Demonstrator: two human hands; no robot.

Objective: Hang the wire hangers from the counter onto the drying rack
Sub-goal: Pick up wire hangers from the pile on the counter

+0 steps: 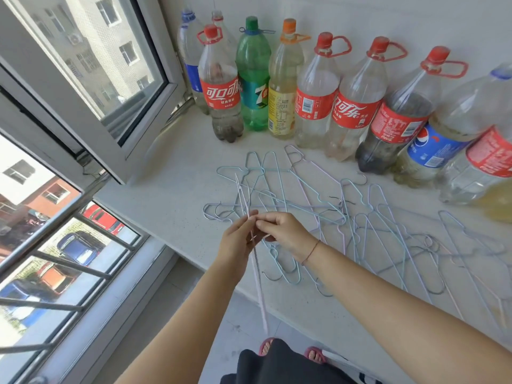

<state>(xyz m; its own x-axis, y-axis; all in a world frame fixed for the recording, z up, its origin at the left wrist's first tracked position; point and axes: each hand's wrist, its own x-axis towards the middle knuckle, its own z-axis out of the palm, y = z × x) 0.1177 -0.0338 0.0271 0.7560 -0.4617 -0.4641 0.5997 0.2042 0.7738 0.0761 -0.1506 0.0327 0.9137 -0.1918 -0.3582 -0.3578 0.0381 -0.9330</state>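
Currently, the white counter [171, 184] carries a row of plastic bottles [315, 90] along the wall, and a loose tangle of wire hangers [360, 225] lies flat in front of them. Above the counter's near edge, the left hand [237, 236] and right hand [285, 231] each pinch one pale pink hanger [260, 296] between curled fingertips, holding it edge-on to the camera.

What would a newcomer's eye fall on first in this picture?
A row of plastic bottles stands along the wall at the back of the counter. Before them lies a tangle of wire hangers, and in the middle the left hand and right hand pinch one pink hanger.
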